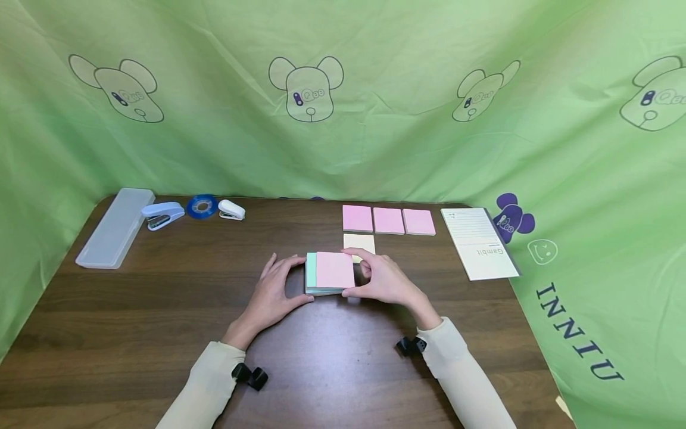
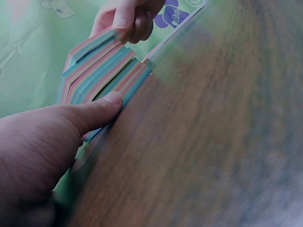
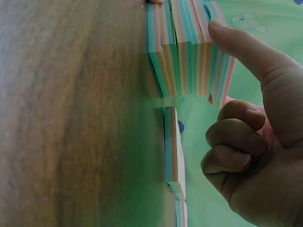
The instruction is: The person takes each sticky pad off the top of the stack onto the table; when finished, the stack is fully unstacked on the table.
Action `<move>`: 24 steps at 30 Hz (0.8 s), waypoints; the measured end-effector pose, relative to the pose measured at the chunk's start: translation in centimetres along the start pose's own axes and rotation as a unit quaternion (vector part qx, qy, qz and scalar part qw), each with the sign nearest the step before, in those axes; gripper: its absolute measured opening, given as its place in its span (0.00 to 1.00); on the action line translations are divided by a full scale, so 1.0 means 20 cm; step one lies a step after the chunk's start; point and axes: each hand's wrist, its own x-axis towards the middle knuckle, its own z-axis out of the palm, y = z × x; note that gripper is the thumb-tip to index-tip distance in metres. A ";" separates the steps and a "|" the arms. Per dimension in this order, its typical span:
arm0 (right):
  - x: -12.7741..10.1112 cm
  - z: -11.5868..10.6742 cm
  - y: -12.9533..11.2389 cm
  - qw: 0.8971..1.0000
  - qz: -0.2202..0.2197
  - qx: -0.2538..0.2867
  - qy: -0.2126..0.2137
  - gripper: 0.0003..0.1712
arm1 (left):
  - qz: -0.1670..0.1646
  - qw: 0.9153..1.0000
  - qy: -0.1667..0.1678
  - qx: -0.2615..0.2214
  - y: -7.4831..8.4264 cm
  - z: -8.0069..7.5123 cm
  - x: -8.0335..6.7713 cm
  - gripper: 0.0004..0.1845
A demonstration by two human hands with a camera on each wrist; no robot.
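Near the middle of the table (image 1: 161, 310), the left hand (image 1: 273, 292) and right hand (image 1: 383, 280) pinch opposite sides of a multicoloured sticky-note block (image 1: 329, 272), its upper part slid rightward.

Table (image 1: 134, 333): dark wood grain, smooth, slight sheen. Backdrop (image 1: 375, 119) behind table: matt green cloth, creased. Note stack (image 1: 329, 273) mid-table: matt pastel paper. Case (image 1: 115, 226) at table's left edge: translucent plastic.
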 end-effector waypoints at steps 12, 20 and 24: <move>0.00 -0.03 0.01 1.000 -0.005 0.007 -0.002 0.43 | -0.010 1.000 -0.004 0.002 0.00 0.00 0.00 0.48; -0.01 -0.02 0.04 0.999 -0.013 0.051 0.008 0.42 | -0.013 1.000 -0.005 0.002 0.01 0.00 0.00 0.48; -0.01 -0.03 0.05 0.997 -0.014 0.070 0.011 0.42 | -0.013 1.000 -0.006 0.002 0.01 0.00 0.00 0.48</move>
